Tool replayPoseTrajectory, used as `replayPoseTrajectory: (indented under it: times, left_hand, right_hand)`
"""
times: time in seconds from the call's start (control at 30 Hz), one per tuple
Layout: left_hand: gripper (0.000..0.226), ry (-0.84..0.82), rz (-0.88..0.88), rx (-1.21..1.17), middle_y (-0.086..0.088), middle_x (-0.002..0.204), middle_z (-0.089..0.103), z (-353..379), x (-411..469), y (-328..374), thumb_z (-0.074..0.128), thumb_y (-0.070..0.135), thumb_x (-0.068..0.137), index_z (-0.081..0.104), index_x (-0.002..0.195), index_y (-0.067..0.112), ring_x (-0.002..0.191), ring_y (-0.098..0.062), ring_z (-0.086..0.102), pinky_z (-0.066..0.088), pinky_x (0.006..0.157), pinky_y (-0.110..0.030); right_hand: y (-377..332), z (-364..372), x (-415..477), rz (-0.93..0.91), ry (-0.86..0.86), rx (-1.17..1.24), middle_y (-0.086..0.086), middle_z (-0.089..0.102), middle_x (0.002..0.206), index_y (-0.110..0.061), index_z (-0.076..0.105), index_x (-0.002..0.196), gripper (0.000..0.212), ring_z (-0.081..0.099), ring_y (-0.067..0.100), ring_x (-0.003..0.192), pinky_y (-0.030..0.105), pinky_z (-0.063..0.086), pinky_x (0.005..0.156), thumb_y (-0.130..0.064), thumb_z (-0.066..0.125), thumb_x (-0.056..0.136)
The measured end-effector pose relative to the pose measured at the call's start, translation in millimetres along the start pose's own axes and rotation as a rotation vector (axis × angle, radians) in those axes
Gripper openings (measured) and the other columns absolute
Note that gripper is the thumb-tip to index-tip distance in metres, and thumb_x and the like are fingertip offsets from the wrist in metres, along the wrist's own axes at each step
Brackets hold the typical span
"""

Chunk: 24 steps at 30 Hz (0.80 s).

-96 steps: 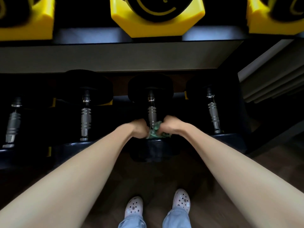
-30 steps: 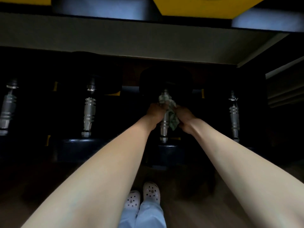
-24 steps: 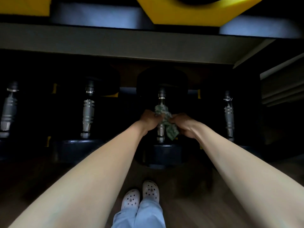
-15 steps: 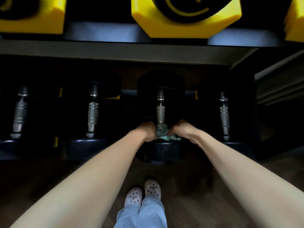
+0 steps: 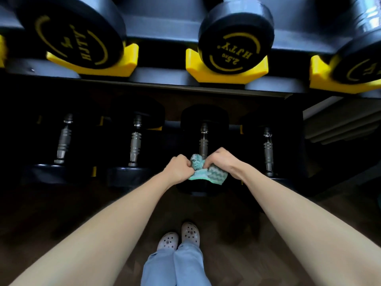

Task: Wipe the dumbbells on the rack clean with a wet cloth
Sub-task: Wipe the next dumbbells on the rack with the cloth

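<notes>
A green patterned cloth (image 5: 208, 172) is bunched between my left hand (image 5: 179, 168) and my right hand (image 5: 221, 162), both closed on it. They sit at the near end of the steel handle (image 5: 203, 144) of a black dumbbell (image 5: 204, 118) on the lower shelf, just above its near head. Whether the cloth touches the handle is hidden by my fingers. Other dumbbells lie left (image 5: 136, 141) and right (image 5: 268, 149) of it.
The upper shelf overhangs with black dumbbell heads (image 5: 236, 36) in yellow cradles (image 5: 224, 73). A dark rack frame (image 5: 296, 141) stands at the right. My feet in white clogs (image 5: 179, 238) rest on the wooden floor below.
The cloth slid along the handle from its far part down to the near end. My view tilted up, so the upper shelf's dumbbells now show.
</notes>
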<state>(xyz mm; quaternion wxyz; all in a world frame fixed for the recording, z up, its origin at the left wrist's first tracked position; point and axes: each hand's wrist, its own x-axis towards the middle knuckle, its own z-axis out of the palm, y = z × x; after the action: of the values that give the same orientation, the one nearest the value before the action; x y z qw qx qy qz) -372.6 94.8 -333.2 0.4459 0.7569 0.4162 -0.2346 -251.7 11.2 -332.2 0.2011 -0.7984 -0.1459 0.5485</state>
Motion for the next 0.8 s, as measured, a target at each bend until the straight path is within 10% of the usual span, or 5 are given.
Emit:
replayPoseTrajectory:
  times: [0.17,0.37,0.8]
  left_hand:
    - [0.018,0.225,-0.166,-0.223,-0.011,0.087,0.058,-37.4,-13.0,-29.9,0.068,0.017,0.079,0.055,0.085,0.005,0.086,-0.026,0.062,0.056,0.073,-0.036]
    - [0.050,0.472,-0.274,-0.332,-0.017,0.112,0.060,-97.1,-4.7,-104.1,0.072,0.027,0.080,0.052,0.116,-0.002,0.104,-0.032,0.059,0.048,0.083,-0.033]
    - [0.031,0.420,-0.231,-0.502,-0.019,0.123,0.058,-145.3,105.2,-158.6,0.053,0.013,0.094,0.055,0.121,-0.003,0.112,-0.035,0.056,0.047,0.091,-0.040]
  right_hand:
    - [-24.3,39.0,-7.5,-0.007,0.018,0.189,0.014,0.067,0.107,0.000,0.068,0.097,0.025,0.063,0.022,0.093,0.024,0.047,0.071,-0.014,0.064,0.076]
    - [-77.1,110.9,17.2,-0.108,0.074,0.318,0.006,0.067,0.104,-0.008,0.062,0.113,0.027,0.063,0.015,0.086,0.019,0.050,0.068,-0.017,0.063,0.087]
    - [-139.5,158.4,127.9,0.016,0.427,0.596,0.019,0.056,0.128,0.000,0.051,0.129,0.043,0.054,0.033,0.116,0.032,0.042,0.079,-0.019,0.059,0.091]
